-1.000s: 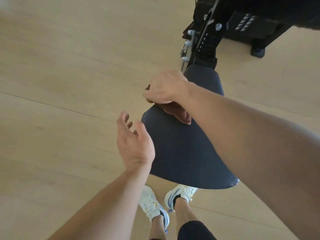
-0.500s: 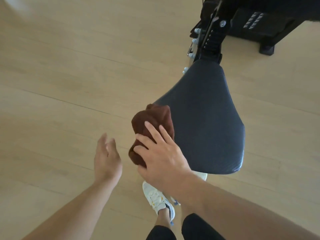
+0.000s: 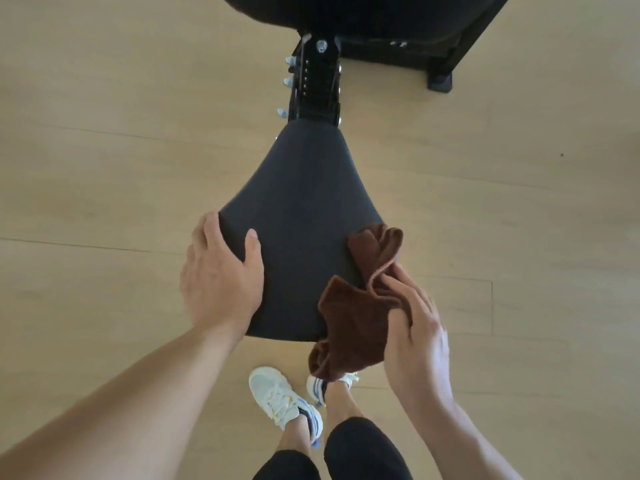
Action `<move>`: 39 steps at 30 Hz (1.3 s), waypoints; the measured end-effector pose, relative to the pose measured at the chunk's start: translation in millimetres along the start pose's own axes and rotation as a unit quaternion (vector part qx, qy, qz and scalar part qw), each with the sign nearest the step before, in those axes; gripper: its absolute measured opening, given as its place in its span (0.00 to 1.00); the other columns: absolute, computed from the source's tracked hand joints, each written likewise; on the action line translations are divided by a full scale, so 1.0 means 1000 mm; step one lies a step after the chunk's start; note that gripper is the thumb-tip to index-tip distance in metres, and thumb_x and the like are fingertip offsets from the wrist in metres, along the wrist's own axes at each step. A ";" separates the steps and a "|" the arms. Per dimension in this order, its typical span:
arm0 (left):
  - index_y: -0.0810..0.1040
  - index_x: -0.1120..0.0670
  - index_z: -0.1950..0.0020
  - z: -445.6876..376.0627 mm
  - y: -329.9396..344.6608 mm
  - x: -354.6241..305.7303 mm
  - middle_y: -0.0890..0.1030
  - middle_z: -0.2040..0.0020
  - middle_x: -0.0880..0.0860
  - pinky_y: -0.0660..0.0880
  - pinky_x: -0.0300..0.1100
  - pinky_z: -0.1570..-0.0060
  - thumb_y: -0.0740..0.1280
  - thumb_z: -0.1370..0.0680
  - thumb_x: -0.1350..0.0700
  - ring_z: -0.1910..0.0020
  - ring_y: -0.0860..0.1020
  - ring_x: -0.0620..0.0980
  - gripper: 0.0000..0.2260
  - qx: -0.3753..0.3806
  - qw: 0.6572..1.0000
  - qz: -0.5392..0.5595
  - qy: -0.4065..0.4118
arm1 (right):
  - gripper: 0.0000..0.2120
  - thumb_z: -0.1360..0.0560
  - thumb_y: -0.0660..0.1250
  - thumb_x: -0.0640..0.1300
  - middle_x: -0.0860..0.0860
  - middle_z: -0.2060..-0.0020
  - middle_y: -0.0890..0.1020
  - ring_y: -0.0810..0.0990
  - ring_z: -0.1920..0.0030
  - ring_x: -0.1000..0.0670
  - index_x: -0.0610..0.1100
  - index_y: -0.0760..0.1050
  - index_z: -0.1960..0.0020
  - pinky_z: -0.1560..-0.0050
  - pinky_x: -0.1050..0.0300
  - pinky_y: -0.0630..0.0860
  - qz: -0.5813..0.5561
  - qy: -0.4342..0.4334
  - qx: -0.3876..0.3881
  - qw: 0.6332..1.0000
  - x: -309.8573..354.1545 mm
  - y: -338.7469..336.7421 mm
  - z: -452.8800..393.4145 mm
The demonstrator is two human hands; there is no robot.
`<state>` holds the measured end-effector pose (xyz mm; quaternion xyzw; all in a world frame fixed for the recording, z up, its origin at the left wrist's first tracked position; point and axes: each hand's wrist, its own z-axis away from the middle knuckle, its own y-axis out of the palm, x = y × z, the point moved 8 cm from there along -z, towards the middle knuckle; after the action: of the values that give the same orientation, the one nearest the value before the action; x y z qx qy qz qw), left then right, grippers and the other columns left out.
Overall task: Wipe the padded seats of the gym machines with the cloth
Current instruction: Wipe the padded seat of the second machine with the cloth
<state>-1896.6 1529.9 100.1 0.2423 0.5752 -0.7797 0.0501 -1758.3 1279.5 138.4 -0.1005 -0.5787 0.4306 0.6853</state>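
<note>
- Both hands sit at the near, wide end of the padded seat (image 3: pixel 298 216); the left hand (image 3: pixel 221 275) grips its left corner, thumb lying on the top surface, fingers wrapped over the edge and out of sight beneath; the right hand (image 3: pixel 415 327) holds the brown cloth (image 3: pixel 353 317) at the seat's right corner, thumb and fingers closed on a fold of the fabric.
- Nearest the camera, bare forearms come in from the lower corners; between them show dark trouser legs (image 3: pixel 360 452) and white trainers (image 3: pixel 280 396) standing on the floor below the seat's near edge.
- The cloth is bunched and folded; its upper part lies on the seat's right rim, its lower part hangs off the near right corner, partly covering the right trainer.
- The seat is dark, matt, broad at the near end and tapering to a narrow far end; its middle lies bare between the two hands.
- Beyond the narrow end, a black bracket (image 3: pixel 317 81) with a row of holes and several silver bolt heads joins the seat to the machine frame (image 3: pixel 398 29); a black foot (image 3: pixel 440 79) of that frame rests on the floor to the right.
- Pale wood-look flooring (image 3: pixel 104 150) surrounds everything, its plank seams running across the view.
</note>
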 end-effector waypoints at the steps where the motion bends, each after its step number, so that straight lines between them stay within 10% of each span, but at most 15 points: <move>1: 0.61 0.53 0.24 0.001 0.001 0.000 0.69 0.26 0.54 0.71 0.57 0.37 0.57 0.20 0.40 0.31 0.72 0.58 0.28 -0.007 1.000 -0.011 0.001 | 0.23 0.24 0.58 0.36 0.63 0.38 0.81 0.76 0.35 0.61 0.56 0.82 0.40 0.32 0.52 0.74 -0.059 0.042 -0.015 0.997 -0.002 -0.005 -0.003; 6: 0.60 0.51 0.24 0.000 0.003 0.000 0.69 0.27 0.53 0.71 0.58 0.39 0.56 0.20 0.40 0.32 0.72 0.59 0.27 -0.009 0.999 -0.031 -0.017 | 0.22 0.27 0.60 0.28 0.56 0.61 0.86 0.83 0.58 0.55 0.53 0.84 0.56 0.51 0.47 0.80 -0.198 0.179 -0.104 0.958 -0.003 -0.018 -0.016; 12: 0.61 0.51 0.24 0.002 0.001 -0.004 0.69 0.27 0.52 0.71 0.56 0.40 0.58 0.20 0.42 0.31 0.71 0.57 0.27 -0.014 0.999 -0.026 -0.016 | 0.18 0.27 0.54 0.25 0.42 0.58 0.81 0.77 0.58 0.45 0.38 0.81 0.51 0.52 0.49 0.73 -0.462 0.240 0.060 0.852 0.050 0.006 -0.027; 17: 0.60 0.49 0.23 -0.001 0.002 -0.002 0.68 0.26 0.50 0.70 0.55 0.39 0.57 0.20 0.41 0.30 0.70 0.56 0.27 -0.006 0.999 -0.034 -0.023 | 0.33 0.31 0.56 0.28 0.63 0.41 0.78 0.77 0.40 0.61 0.57 0.75 0.36 0.34 0.50 0.73 -0.059 0.077 0.012 0.995 0.062 -0.032 -0.064; 25: 0.59 0.49 0.23 -0.001 0.001 -0.002 0.67 0.25 0.49 0.70 0.54 0.38 0.55 0.20 0.40 0.30 0.70 0.55 0.27 -0.009 0.999 -0.037 -0.024 | 0.27 0.27 0.71 0.62 0.60 0.29 0.71 0.65 0.29 0.54 0.58 0.71 0.30 0.28 0.54 0.62 0.266 -0.195 0.189 0.925 0.086 0.058 -0.042; 31: 0.60 0.50 0.23 -0.001 0.001 -0.001 0.68 0.26 0.50 0.70 0.54 0.39 0.57 0.21 0.41 0.31 0.71 0.56 0.28 -0.005 0.999 -0.035 -0.024 | 0.09 0.27 0.77 0.40 0.59 0.43 0.82 0.76 0.40 0.58 0.50 0.82 0.49 0.37 0.56 0.74 0.129 -0.208 0.087 0.966 0.051 0.010 -0.022; 36: 0.61 0.50 0.24 -0.001 0.001 -0.002 0.68 0.26 0.51 0.71 0.55 0.40 0.58 0.21 0.41 0.31 0.71 0.56 0.28 -0.006 0.999 -0.035 -0.023 | 0.27 0.31 0.69 0.29 0.58 0.47 0.81 0.75 0.43 0.51 0.55 0.78 0.41 0.39 0.50 0.70 0.243 -0.066 0.032 0.967 0.009 -0.045 -0.009; 39: 0.61 0.50 0.24 -0.001 0.001 -0.003 0.68 0.26 0.50 0.71 0.55 0.40 0.57 0.21 0.41 0.31 0.71 0.55 0.28 -0.007 0.999 -0.036 -0.027 | 0.24 0.24 0.69 0.38 0.54 0.35 0.78 0.72 0.31 0.49 0.52 0.74 0.30 0.29 0.42 0.67 0.211 -0.130 0.009 0.969 0.025 -0.045 -0.005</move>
<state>-1893.6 1530.3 100.5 0.1999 0.5873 -0.7833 0.0386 -1733.5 1272.3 183.1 -0.1576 -0.6246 0.5797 0.4990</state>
